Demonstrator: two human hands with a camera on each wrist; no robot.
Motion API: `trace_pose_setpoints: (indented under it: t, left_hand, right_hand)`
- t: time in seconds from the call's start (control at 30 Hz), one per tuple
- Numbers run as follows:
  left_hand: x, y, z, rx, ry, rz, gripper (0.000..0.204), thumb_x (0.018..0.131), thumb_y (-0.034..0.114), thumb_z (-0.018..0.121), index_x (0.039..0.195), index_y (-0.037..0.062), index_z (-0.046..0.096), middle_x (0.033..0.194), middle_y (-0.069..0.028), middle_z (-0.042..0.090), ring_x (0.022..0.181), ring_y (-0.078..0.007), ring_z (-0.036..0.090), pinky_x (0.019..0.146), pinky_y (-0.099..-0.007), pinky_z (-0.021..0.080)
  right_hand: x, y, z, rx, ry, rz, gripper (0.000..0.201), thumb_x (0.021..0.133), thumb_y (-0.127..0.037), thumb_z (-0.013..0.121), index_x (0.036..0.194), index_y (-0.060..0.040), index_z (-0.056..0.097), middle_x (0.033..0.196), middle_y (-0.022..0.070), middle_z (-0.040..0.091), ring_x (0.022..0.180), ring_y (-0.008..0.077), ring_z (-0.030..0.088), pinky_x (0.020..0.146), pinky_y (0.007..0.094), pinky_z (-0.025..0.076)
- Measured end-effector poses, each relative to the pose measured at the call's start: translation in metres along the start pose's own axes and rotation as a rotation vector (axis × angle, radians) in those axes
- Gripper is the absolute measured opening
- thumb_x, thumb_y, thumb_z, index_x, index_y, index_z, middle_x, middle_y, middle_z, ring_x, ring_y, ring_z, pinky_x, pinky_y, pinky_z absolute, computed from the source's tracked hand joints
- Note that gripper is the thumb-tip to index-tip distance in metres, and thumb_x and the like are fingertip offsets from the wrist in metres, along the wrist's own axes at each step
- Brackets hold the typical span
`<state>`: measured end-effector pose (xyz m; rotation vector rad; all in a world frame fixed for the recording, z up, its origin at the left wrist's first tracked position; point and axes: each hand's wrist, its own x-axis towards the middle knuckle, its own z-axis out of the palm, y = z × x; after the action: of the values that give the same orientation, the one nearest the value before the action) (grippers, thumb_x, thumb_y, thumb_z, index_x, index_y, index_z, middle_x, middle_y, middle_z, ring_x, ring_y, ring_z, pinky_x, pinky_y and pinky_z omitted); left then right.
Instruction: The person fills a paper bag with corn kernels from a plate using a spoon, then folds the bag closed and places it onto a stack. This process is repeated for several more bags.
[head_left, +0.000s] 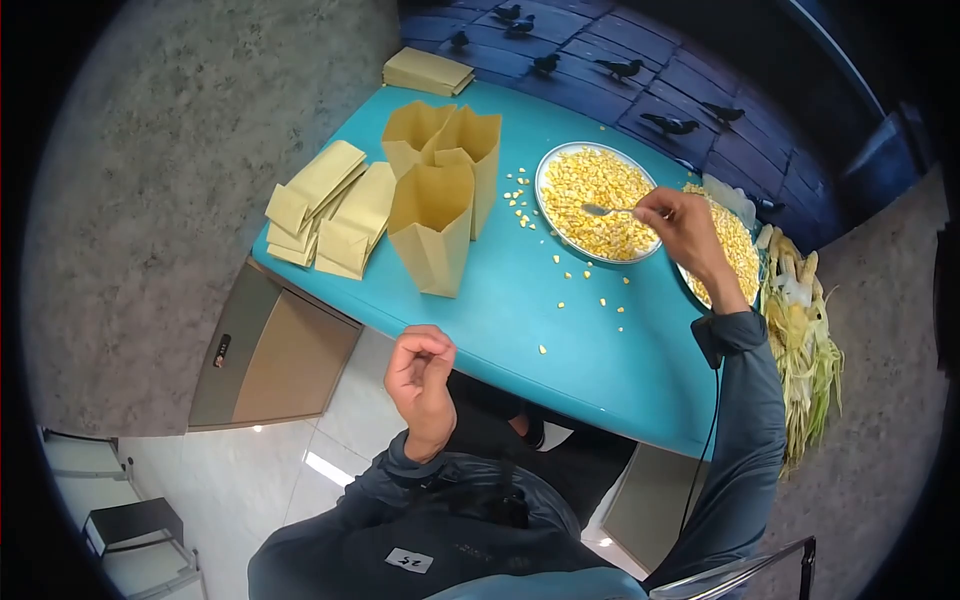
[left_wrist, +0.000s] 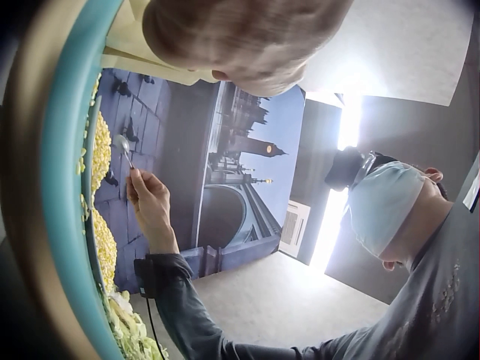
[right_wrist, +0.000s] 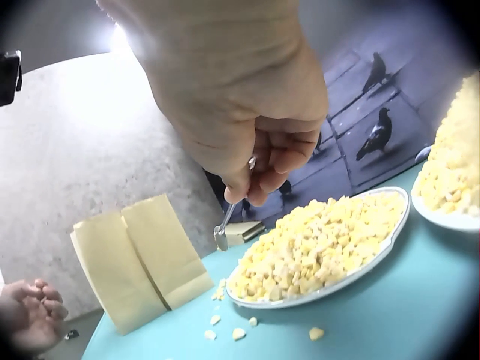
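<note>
My right hand (head_left: 688,240) pinches a small metal spoon (head_left: 597,210) by its handle. The spoon's bowl hangs above a white plate (right_wrist: 322,294) heaped with yellow corn kernels (head_left: 590,180). Nothing shows in the bowl in the right wrist view. My left hand (head_left: 422,385) is held in front of the table's near edge, fingers loosely curled around nothing. Closest to it, an open brown paper bag (head_left: 433,230) stands upright. Behind that bag are two more open paper bags (head_left: 480,160), set close together.
Folded paper bags (head_left: 325,200) lie at the table's left, with another stack (head_left: 428,72) at the far corner. A second plate of kernels (head_left: 735,250) sits partly behind the right arm, near corn husks (head_left: 800,320). Loose kernels (head_left: 525,200) are scattered on the blue table (head_left: 500,310).
</note>
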<state>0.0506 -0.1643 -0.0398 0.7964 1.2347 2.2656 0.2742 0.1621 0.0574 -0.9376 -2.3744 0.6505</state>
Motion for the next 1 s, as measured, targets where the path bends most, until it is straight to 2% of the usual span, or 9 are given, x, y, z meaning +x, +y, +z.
trace_pose_setpoints:
  t: [0.03, 0.1, 0.13, 0.17, 0.23, 0.27, 0.7, 0.83, 1.0]
  left_hand:
    - [0.0, 0.0, 0.001, -0.016, -0.027, -0.016, 0.015, 0.093, -0.011, 0.059, 0.102, 0.0017, 0.06, 0.106, -0.0112, 0.062, 0.093, -0.0181, 0.058, 0.084, -0.0314, 0.047]
    - [-0.001, 0.002, 0.005, -0.025, -0.037, -0.019, 0.015, 0.093, -0.011, 0.059, 0.102, 0.0018, 0.06, 0.106, -0.0113, 0.062, 0.093, -0.018, 0.058, 0.084, -0.0313, 0.047]
    - [-0.003, 0.003, 0.007, -0.03, -0.043, -0.023, 0.015, 0.093, -0.011, 0.059, 0.102, 0.0019, 0.06, 0.106, -0.0114, 0.062, 0.093, -0.0179, 0.058, 0.083, -0.0313, 0.047]
    - [-0.003, 0.002, 0.007, -0.037, -0.053, -0.032, 0.015, 0.093, -0.011, 0.059, 0.102, 0.0019, 0.06, 0.106, -0.0114, 0.062, 0.093, -0.0179, 0.058, 0.083, -0.0313, 0.047]
    - [-0.001, 0.002, 0.002, -0.042, -0.027, 0.019, 0.015, 0.094, -0.013, 0.064, 0.101, 0.0005, 0.061, 0.105, -0.0104, 0.062, 0.09, -0.0148, 0.059, 0.083, -0.0284, 0.049]
    - [-0.001, 0.003, 0.0, -0.035, -0.013, 0.014, 0.015, 0.095, -0.013, 0.064, 0.101, 0.0005, 0.061, 0.105, -0.0103, 0.062, 0.09, -0.0153, 0.059, 0.083, -0.0289, 0.049]
    - [0.003, 0.005, -0.007, -0.034, -0.01, 0.01, 0.014, 0.095, -0.012, 0.062, 0.102, 0.0012, 0.062, 0.106, -0.011, 0.063, 0.092, -0.0168, 0.06, 0.087, -0.0307, 0.049]
    - [0.001, 0.004, -0.007, -0.045, 0.017, 0.001, 0.017, 0.094, -0.013, 0.06, 0.103, 0.0012, 0.062, 0.106, -0.0116, 0.062, 0.094, -0.0174, 0.059, 0.086, -0.0308, 0.049]
    - [0.004, 0.004, -0.012, -0.038, 0.035, 0.005, 0.018, 0.093, -0.013, 0.059, 0.103, 0.0014, 0.062, 0.106, -0.012, 0.062, 0.093, -0.0175, 0.059, 0.084, -0.0303, 0.048]
  right_hand:
    - [0.001, -0.003, 0.006, -0.001, -0.001, 0.0, 0.015, 0.096, -0.016, 0.079, 0.098, -0.0017, 0.079, 0.085, 0.0115, 0.078, 0.076, 0.0236, 0.072, 0.072, 0.0388, 0.055]
    - [0.0, -0.005, 0.022, -0.125, -0.041, -0.147, 0.015, 0.097, -0.015, 0.08, 0.098, 0.0006, 0.078, 0.085, 0.0134, 0.076, 0.074, 0.0235, 0.069, 0.071, 0.0374, 0.054]
    - [0.002, -0.003, 0.027, -0.177, -0.017, -0.114, 0.015, 0.095, -0.014, 0.081, 0.1, 0.0004, 0.079, 0.09, 0.0182, 0.077, 0.076, 0.0315, 0.071, 0.072, 0.0406, 0.055]
    - [0.004, 0.0, 0.029, -0.185, -0.012, -0.101, 0.015, 0.095, -0.014, 0.081, 0.1, 0.0004, 0.079, 0.09, 0.0182, 0.077, 0.076, 0.0315, 0.071, 0.072, 0.0406, 0.055]
    - [0.015, 0.004, 0.031, -0.148, 0.036, -0.039, 0.017, 0.095, -0.017, 0.08, 0.099, -0.0003, 0.08, 0.091, 0.0204, 0.077, 0.082, 0.04, 0.073, 0.074, 0.0468, 0.055]
    - [0.02, 0.005, 0.03, -0.178, 0.05, -0.036, 0.017, 0.094, -0.017, 0.08, 0.099, -0.0003, 0.081, 0.088, 0.0209, 0.077, 0.081, 0.0407, 0.073, 0.074, 0.0473, 0.055]
    - [0.07, 0.024, 0.029, -0.221, 0.104, 0.049, 0.017, 0.094, -0.017, 0.082, 0.099, -0.0011, 0.082, 0.087, 0.0224, 0.077, 0.084, 0.0414, 0.075, 0.076, 0.0484, 0.056]
    - [0.062, 0.013, 0.008, -0.207, 0.093, 0.124, 0.019, 0.094, -0.018, 0.082, 0.099, 0.0001, 0.082, 0.087, 0.021, 0.078, 0.082, 0.0371, 0.077, 0.075, 0.046, 0.056]
    - [0.036, 0.014, -0.01, -0.159, -0.075, 0.05, 0.018, 0.093, -0.017, 0.083, 0.096, 0.0008, 0.082, 0.084, 0.018, 0.078, 0.078, 0.0325, 0.076, 0.072, 0.0439, 0.056]
